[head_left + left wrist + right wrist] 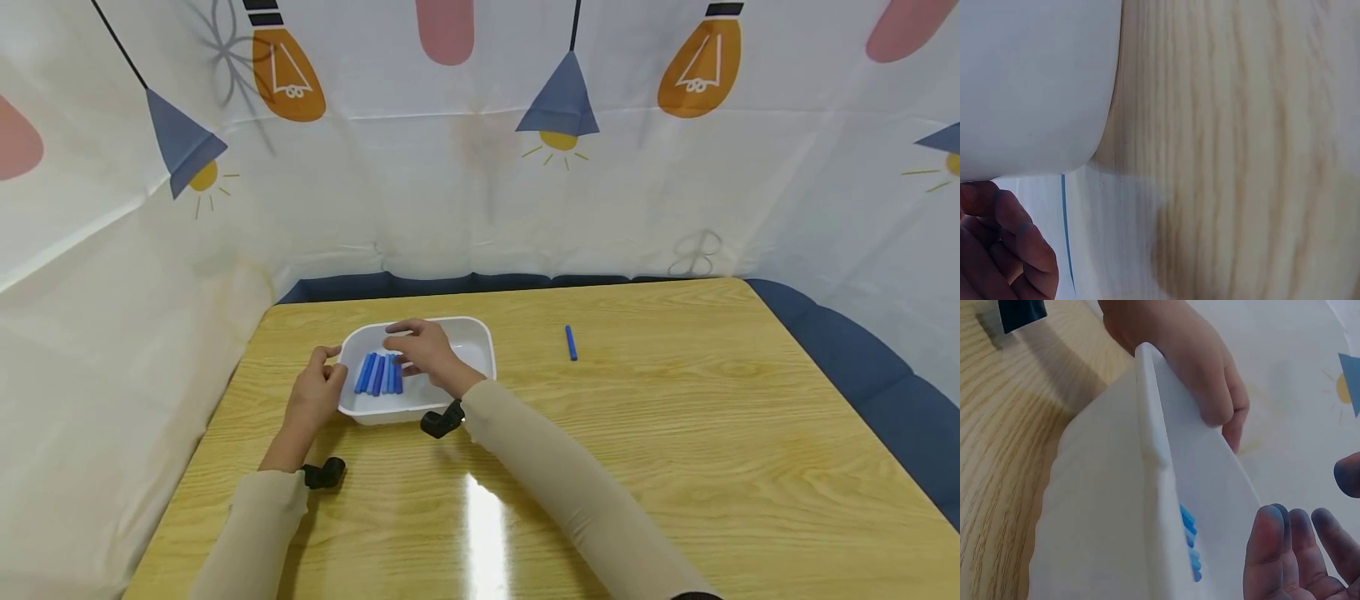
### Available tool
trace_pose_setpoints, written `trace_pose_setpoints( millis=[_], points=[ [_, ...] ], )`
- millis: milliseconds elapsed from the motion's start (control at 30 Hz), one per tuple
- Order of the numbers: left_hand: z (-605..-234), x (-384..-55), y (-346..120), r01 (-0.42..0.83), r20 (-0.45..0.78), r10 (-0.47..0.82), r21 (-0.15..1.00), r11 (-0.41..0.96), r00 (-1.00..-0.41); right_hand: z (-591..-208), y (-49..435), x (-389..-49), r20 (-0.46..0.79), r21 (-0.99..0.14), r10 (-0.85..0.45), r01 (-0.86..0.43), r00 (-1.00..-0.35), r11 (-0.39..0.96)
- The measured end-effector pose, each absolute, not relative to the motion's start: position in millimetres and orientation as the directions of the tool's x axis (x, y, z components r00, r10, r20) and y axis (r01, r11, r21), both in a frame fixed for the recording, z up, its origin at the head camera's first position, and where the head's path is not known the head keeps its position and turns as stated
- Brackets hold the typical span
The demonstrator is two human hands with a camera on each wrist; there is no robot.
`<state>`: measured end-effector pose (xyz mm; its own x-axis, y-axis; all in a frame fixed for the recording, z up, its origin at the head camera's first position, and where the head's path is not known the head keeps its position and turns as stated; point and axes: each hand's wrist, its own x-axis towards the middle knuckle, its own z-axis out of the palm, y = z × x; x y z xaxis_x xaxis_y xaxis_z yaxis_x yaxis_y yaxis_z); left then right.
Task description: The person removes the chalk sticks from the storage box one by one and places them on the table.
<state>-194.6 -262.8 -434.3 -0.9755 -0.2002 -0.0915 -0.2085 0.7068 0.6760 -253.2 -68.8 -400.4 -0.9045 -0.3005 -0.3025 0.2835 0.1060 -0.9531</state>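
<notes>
A white plastic tray [471, 343] sits on the table, left of the middle. Several short blue sticks [378, 374], in lighter and darker shades, lie side by side in its left part. My left hand [316, 395] grips the tray's left rim; the right wrist view shows that hand [1200, 375] at the far end of the wall. Over the tray, just right of the sticks, hovers my right hand [427, 350] with its fingers apart and nothing between them. Bluish smudges show on its fingertips [1268, 525].
One more blue stick [571, 342] lies on the wooden table [675, 433] to the right of the tray. A white cloth printed with lamps and bulbs [465, 200] hangs behind, above a dark blue padded seat [862, 367].
</notes>
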Motion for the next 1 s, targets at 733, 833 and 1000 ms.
trace_pose_setpoints(
  millis=[733, 833, 1000],
  points=[
    [-436, -194, -263, -0.202, -0.075, -0.206, 0.671, 0.713, -0.976, -425, -79, -254, -0.296, -0.94, -0.207, 0.246, -0.932, 0.236],
    [-436, -194, -264, -0.197, -0.069, -0.204, 0.672, 0.714, -0.977, -426, -79, -254, -0.3, -0.939, -0.204, 0.25, -0.932, 0.237],
    [-435, -194, -264, -0.191, -0.066, -0.199, 0.676, 0.712, -0.978, -427, -80, -256, -0.322, -0.93, -0.188, 0.272, -0.928, 0.247]
  ],
)
